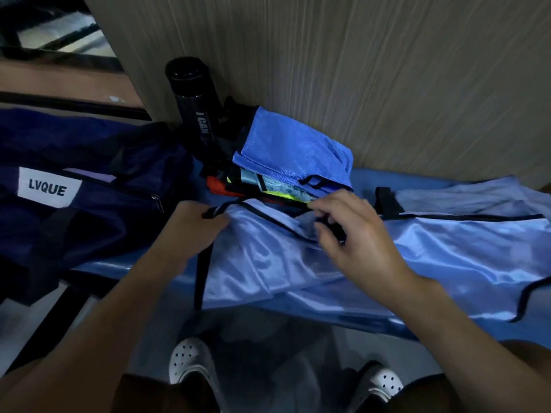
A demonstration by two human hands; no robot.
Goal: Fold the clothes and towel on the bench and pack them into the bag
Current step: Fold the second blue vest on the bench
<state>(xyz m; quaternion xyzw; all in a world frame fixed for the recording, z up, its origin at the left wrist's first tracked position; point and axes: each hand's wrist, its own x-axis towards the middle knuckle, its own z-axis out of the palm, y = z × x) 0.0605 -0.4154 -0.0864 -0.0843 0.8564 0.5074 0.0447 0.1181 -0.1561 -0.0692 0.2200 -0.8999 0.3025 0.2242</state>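
Left of the black bottle (193, 96), the navy bag (59, 228) runs off the view's edge. The bottle's base hides behind the folded pile (292, 150) (only edges of its lower layers show). Right of the bottle, the pale blue garment (447, 248) is cut off; it seemingly covers the fingertips of the left hand (193, 225).

The bench (366, 180) is closed off from twelve to two o'clock by the wood-grain wall (387, 70). Eleven o'clock is blocked by an upright black bottle (193, 99), with a stack of folded clothes (292, 150) just beside it. Nine o'clock is filled by the navy bag (89, 174). Three o'clock is draped by the light-blue garment (432, 248); only a bare strip behind it is left open.
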